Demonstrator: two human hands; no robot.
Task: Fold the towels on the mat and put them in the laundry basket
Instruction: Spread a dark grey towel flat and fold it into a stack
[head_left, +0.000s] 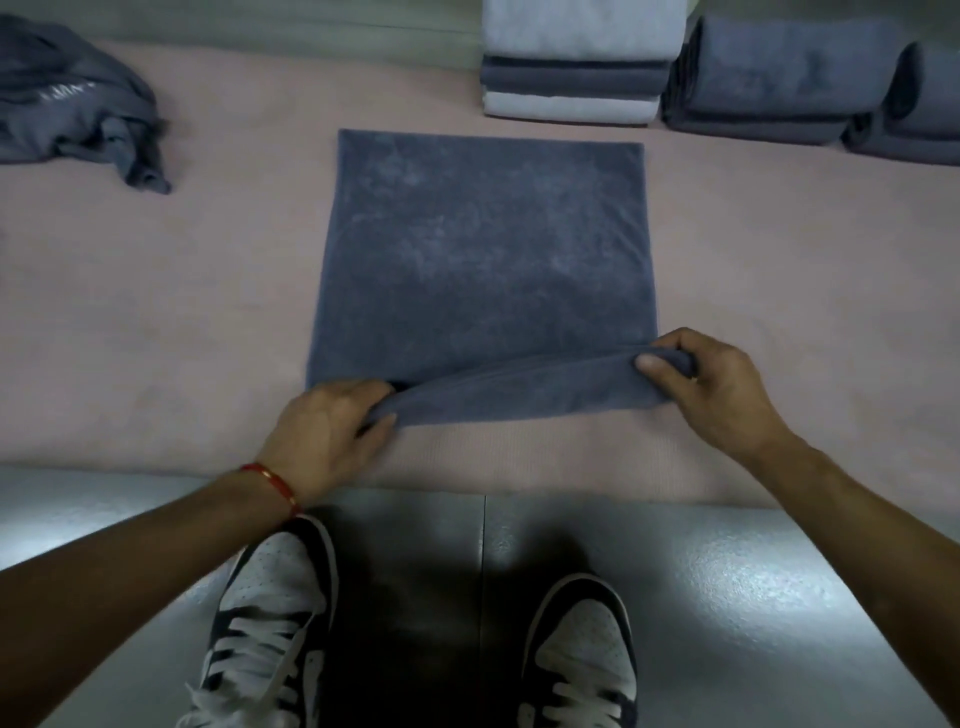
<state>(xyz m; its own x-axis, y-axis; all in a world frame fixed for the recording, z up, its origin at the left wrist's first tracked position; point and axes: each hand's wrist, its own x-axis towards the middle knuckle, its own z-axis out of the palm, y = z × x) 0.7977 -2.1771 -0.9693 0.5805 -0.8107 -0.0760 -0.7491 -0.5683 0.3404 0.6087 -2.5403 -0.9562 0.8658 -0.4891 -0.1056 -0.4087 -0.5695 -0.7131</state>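
A grey-blue towel (483, 249) lies flat on the pink mat (156, 322) right in front of me. Its near edge is lifted and curled over. My left hand (327, 431) pinches the near left corner of that edge. My right hand (711, 384) pinches the near right corner, raised a little off the mat. A crumpled grey towel (78, 104) lies at the far left of the mat. No laundry basket is in view.
A stack of folded white and grey towels (571, 83) stands at the back, with folded grey towels (789, 78) to its right. My two shoes (270, 623) stand on the shiny grey floor (779, 597) at the mat's near edge.
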